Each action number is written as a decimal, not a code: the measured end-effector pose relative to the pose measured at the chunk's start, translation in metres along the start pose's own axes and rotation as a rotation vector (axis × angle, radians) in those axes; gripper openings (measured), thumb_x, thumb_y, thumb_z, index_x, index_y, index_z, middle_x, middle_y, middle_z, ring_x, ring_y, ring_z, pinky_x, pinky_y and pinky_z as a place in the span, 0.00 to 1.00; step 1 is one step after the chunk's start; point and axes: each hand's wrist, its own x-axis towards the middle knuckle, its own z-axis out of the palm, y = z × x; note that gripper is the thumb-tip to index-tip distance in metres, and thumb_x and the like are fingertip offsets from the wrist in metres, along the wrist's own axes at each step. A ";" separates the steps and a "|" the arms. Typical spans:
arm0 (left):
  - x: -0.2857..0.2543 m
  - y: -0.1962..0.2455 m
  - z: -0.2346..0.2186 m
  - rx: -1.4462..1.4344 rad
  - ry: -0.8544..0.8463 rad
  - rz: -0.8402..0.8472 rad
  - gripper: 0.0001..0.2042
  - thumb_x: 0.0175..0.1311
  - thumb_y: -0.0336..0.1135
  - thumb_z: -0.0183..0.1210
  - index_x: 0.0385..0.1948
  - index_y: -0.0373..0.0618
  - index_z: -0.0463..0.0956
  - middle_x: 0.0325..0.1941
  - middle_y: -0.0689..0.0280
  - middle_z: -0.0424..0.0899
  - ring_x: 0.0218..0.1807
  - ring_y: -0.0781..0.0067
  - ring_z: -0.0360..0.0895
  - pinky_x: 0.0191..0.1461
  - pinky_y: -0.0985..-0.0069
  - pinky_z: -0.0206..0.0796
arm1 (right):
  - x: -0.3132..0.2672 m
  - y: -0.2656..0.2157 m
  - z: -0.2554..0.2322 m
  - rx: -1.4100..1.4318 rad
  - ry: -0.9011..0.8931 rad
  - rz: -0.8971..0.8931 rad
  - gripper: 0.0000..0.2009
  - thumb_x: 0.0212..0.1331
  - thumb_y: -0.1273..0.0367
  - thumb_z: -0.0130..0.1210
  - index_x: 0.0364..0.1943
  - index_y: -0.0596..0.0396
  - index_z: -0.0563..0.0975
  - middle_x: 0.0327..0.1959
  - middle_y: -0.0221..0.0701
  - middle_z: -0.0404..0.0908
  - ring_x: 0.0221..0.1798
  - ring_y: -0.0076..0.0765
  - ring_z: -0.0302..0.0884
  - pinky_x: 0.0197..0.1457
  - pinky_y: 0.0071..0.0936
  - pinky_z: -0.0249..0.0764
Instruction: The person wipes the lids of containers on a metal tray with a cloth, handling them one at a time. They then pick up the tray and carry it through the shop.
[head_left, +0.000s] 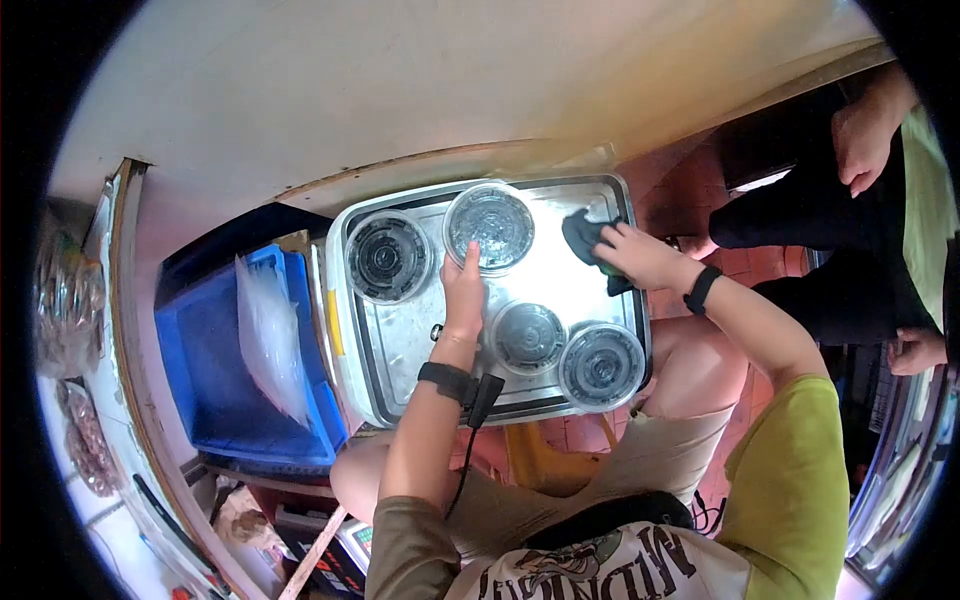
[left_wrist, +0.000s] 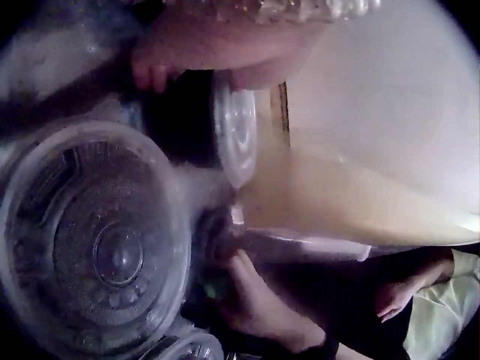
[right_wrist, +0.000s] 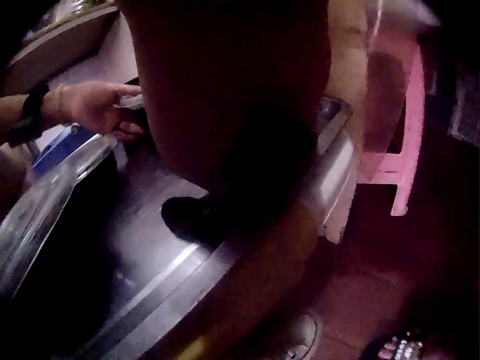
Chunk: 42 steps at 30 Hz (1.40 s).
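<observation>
In the head view my left hand (head_left: pixel 463 297) grips a round plastic container (head_left: pixel 492 225) by its near rim, thumb on top. Held at the tray's far side, that container (left_wrist: pixel 238 135) appears edge-on in the left wrist view. My right hand (head_left: pixel 645 257) holds a dark cloth (head_left: pixel 583 237) against the right part of a metal tray (head_left: pixel 395 345). In the right wrist view the right hand is mostly in shadow, with the dark cloth (right_wrist: pixel 187 217) low over the tray. Three similar round containers sit on the tray: one far left (head_left: pixel 388 257), two near right (head_left: pixel 602 367).
A blue crate (head_left: pixel 215 370) with a clear plastic bag (head_left: pixel 270 340) stands left of the tray. A pale wall (head_left: pixel 450 80) rises behind it. Another person's hand (head_left: pixel 862 140) shows at the upper right. A pink stool (right_wrist: pixel 409 120) stands beyond the tray in the right wrist view.
</observation>
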 end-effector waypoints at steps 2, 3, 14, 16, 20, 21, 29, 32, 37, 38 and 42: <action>0.014 -0.035 -0.019 0.222 0.132 -0.136 0.25 0.63 0.44 0.58 0.55 0.36 0.66 0.58 0.55 0.70 0.59 0.61 0.68 0.60 0.68 0.61 | -0.007 -0.012 -0.006 0.083 0.034 -0.071 0.18 0.42 0.73 0.60 0.41 0.50 0.72 0.45 0.39 0.71 0.47 0.50 0.71 0.50 0.41 0.72; 0.018 -0.046 -0.026 0.443 0.264 -0.274 0.26 0.59 0.46 0.61 0.52 0.36 0.69 0.56 0.54 0.72 0.57 0.59 0.69 0.59 0.68 0.62 | -0.008 -0.014 -0.003 0.105 0.006 -0.087 0.16 0.42 0.74 0.59 0.39 0.50 0.74 0.44 0.39 0.72 0.47 0.50 0.71 0.50 0.41 0.72; -0.084 -0.026 -0.056 0.601 -0.103 0.009 0.14 0.47 0.27 0.69 0.33 0.41 0.73 0.22 0.72 0.72 0.26 0.82 0.67 0.31 0.81 0.64 | -0.032 0.009 -0.040 0.792 0.214 0.375 0.13 0.40 0.78 0.53 0.35 0.61 0.76 0.30 0.36 0.78 0.36 0.34 0.77 0.43 0.30 0.73; -0.085 -0.025 -0.086 0.587 -0.022 0.012 0.14 0.47 0.28 0.70 0.33 0.41 0.74 0.23 0.71 0.72 0.26 0.82 0.67 0.30 0.80 0.64 | -0.043 0.016 -0.051 0.964 0.196 0.424 0.10 0.41 0.79 0.51 0.33 0.64 0.76 0.28 0.32 0.79 0.31 0.27 0.75 0.38 0.27 0.74; -0.075 -0.034 -0.167 0.785 0.204 -0.087 0.17 0.47 0.31 0.71 0.36 0.40 0.73 0.24 0.68 0.72 0.26 0.75 0.68 0.32 0.75 0.65 | -0.058 0.013 -0.064 1.347 0.138 0.540 0.12 0.42 0.78 0.50 0.35 0.61 0.76 0.25 0.29 0.76 0.27 0.25 0.75 0.30 0.22 0.73; -0.077 -0.028 -0.175 0.799 0.278 -0.070 0.17 0.47 0.32 0.71 0.37 0.41 0.74 0.23 0.68 0.72 0.25 0.75 0.68 0.32 0.75 0.65 | -0.058 0.011 -0.067 1.537 0.108 0.599 0.15 0.41 0.79 0.48 0.38 0.60 0.75 0.27 0.26 0.75 0.27 0.24 0.75 0.30 0.20 0.74; -0.108 0.022 -0.118 1.522 0.658 0.301 0.24 0.50 0.30 0.63 0.48 0.34 0.65 0.48 0.49 0.71 0.50 0.44 0.69 0.52 0.56 0.62 | -0.044 -0.032 -0.050 1.596 0.123 0.565 0.16 0.44 0.76 0.49 0.42 0.58 0.75 0.34 0.27 0.76 0.35 0.25 0.75 0.40 0.21 0.74; -0.137 0.037 -0.026 1.476 0.140 0.455 0.19 0.48 0.37 0.61 0.40 0.35 0.71 0.39 0.51 0.74 0.44 0.49 0.71 0.47 0.57 0.62 | -0.035 -0.044 -0.042 1.804 0.369 0.676 0.14 0.47 0.73 0.49 0.41 0.55 0.75 0.29 0.26 0.77 0.27 0.23 0.74 0.26 0.20 0.72; -0.181 -0.017 0.060 1.364 -0.817 0.884 0.38 0.49 0.51 0.63 0.66 0.64 0.58 0.74 0.60 0.50 0.73 0.56 0.49 0.70 0.47 0.45 | -0.032 -0.026 -0.014 2.051 0.315 0.813 0.17 0.46 0.67 0.50 0.43 0.54 0.75 0.29 0.30 0.79 0.19 0.29 0.72 0.12 0.23 0.59; -0.178 -0.028 0.065 1.462 -0.826 0.833 0.42 0.47 0.54 0.64 0.68 0.72 0.54 0.76 0.64 0.46 0.76 0.58 0.43 0.71 0.45 0.41 | -0.029 -0.032 -0.018 2.047 0.319 0.809 0.17 0.46 0.67 0.50 0.43 0.54 0.75 0.29 0.30 0.79 0.19 0.29 0.72 0.12 0.23 0.59; -0.162 -0.039 0.049 1.450 -0.784 0.859 0.42 0.45 0.56 0.65 0.67 0.75 0.55 0.76 0.67 0.48 0.75 0.61 0.45 0.72 0.46 0.40 | -0.032 -0.022 -0.012 2.084 0.302 0.662 0.16 0.48 0.70 0.50 0.45 0.55 0.74 0.32 0.30 0.79 0.26 0.29 0.76 0.20 0.23 0.69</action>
